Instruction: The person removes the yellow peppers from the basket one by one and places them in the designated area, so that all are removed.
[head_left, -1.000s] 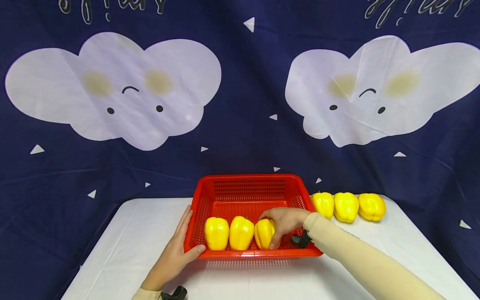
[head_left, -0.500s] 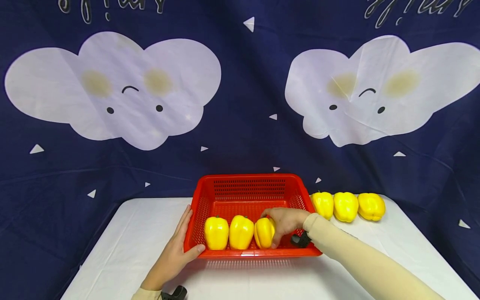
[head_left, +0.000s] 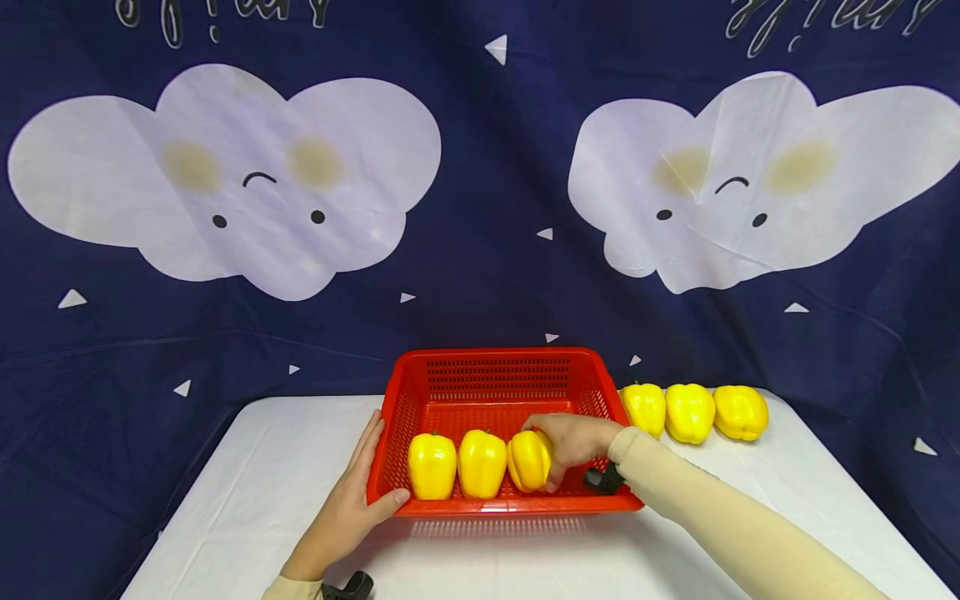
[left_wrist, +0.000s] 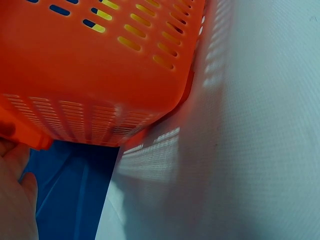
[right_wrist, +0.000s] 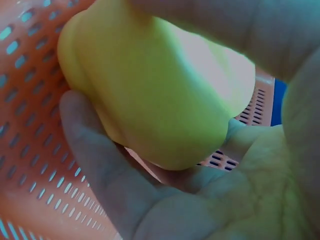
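Observation:
My right hand (head_left: 576,438) grips a yellow bell pepper (head_left: 528,462) inside the red plastic basket (head_left: 495,507), near its front wall. Seen from the right wrist, thumb and fingers wrap the pepper (right_wrist: 150,90), and perforated basket wall shows behind it. Two more yellow bell peppers, a middle one (head_left: 482,465) and a left one (head_left: 432,468), stand upright in a row beside it. My left hand (head_left: 351,493) holds the basket's front left corner, thumb over the front rim and fingers along the left side. In the left wrist view its fingers sit beneath the basket's rim (left_wrist: 30,135).
Right of the basket, three yellow bell peppers (head_left: 690,413) line up on the white table (head_left: 300,442). The basket's back part shows bare red mesh. Behind the table hangs a dark blue cloth (head_left: 495,250) printed with clouds.
The pepper in my right hand has risen slightly and tilted, its base now a little farther from the front rim. My left hand stays on the basket.

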